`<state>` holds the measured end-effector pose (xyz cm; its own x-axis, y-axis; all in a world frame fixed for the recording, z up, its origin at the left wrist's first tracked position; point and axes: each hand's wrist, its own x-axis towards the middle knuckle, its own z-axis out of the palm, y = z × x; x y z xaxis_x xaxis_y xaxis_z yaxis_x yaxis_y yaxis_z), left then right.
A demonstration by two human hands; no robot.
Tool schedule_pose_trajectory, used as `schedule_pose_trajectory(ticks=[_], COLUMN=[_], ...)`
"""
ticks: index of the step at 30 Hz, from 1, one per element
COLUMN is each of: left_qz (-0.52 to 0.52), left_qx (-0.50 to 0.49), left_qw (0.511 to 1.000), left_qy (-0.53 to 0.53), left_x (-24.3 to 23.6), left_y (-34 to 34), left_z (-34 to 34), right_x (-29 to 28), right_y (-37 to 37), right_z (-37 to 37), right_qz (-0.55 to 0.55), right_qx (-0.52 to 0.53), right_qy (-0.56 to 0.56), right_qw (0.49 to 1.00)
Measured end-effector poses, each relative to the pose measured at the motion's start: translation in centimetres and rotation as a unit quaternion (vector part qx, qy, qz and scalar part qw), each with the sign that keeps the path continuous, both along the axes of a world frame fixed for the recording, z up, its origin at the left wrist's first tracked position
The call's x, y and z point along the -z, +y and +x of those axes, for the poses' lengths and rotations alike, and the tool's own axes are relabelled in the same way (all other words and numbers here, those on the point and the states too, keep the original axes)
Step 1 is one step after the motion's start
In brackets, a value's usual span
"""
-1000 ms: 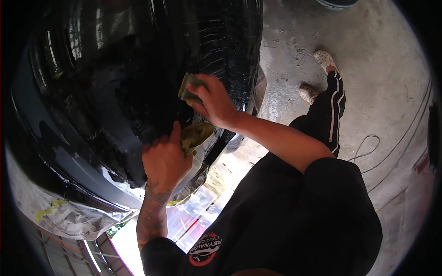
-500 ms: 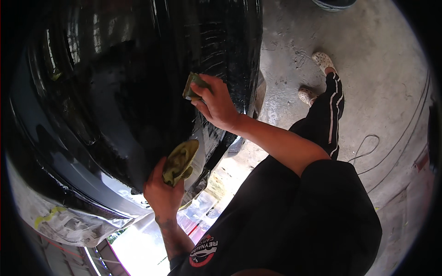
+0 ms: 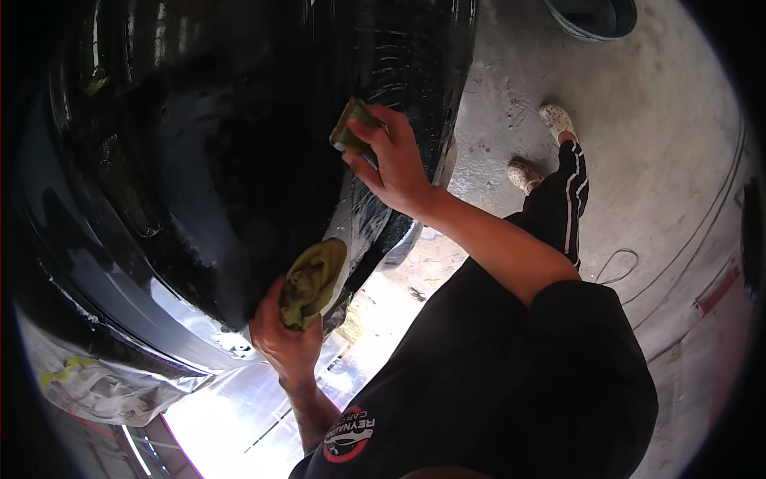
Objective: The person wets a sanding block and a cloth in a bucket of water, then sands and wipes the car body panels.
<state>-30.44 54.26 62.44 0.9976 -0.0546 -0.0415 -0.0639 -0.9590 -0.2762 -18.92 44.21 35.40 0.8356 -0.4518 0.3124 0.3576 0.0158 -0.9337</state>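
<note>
A glossy black car body panel (image 3: 207, 152) fills the left and middle of the view, wet and streaked. My right hand (image 3: 395, 160) presses a small green sanding pad (image 3: 353, 128) flat against the panel near its right edge. Lower down, my left hand (image 3: 283, 339) grips a crumpled yellow-green cloth (image 3: 313, 281) held against the panel's lower curve. Both forearms come up from my dark-shirted body at the bottom right.
Masking paper (image 3: 104, 387) and tape cover the car below the panel at the lower left. Grey concrete floor (image 3: 662, 160) spreads to the right, with my feet in light shoes (image 3: 542, 148), a thin hose or cable (image 3: 614, 267) and a dark tub (image 3: 594, 16) at the top.
My left hand has drawn the cloth down from just below the right hand to the panel's lower curve. The right hand with the pad stays almost in place.
</note>
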Motion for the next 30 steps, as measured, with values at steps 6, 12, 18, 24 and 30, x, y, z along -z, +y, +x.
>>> schedule_pose_trajectory(ticks=[6,12,18,24,30], left_qz=[0.024,0.019,-0.012,-0.034,-0.040], left_qx=[0.052,0.041,0.056,0.063,0.050], left_qw=[0.998,0.998,0.996,0.993,0.994], left_qy=[-0.024,-0.032,-0.070,-0.090,-0.093], left_x=[0.6,0.8,1.4,1.6,1.8], left_y=[0.6,1.3,1.4,1.7,1.7], left_z=[-0.3,-0.8,-0.3,-0.4,-0.6], right_x=[-0.8,-6.6,-6.4,-7.2,-7.3], right_y=[-7.6,-12.7,-7.9,-12.0,-10.2], right_z=[9.2,8.9,0.8,10.5,5.0], right_qz=[-0.141,-0.289,-0.412,-0.468,-0.485], right_qx=[0.127,0.057,-0.117,0.057,-0.071], right_qy=[-0.032,-0.014,-0.001,-0.009,-0.043], right_qw=[0.981,0.956,0.904,0.882,0.871])
